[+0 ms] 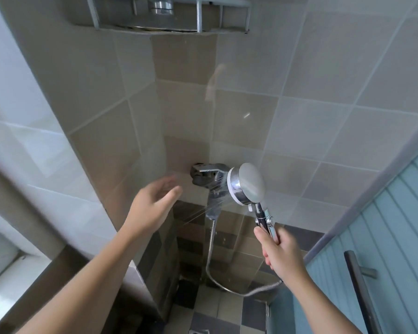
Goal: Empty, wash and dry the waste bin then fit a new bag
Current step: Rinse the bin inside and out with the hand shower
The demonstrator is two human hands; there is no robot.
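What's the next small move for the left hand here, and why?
Probably bring the open left hand into the spray to test the water. The right hand grips the round chrome shower head, water already jets leftward past the chrome wall mixer tap, and no bin is visible.

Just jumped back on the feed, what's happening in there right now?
A person stands in a tiled shower corner. The right hand grips the handle of a round chrome handheld shower head, which is spraying water leftward past the chrome wall mixer tap. The left hand, open and blurred, is held out toward the spray. The waste bin is not in view.
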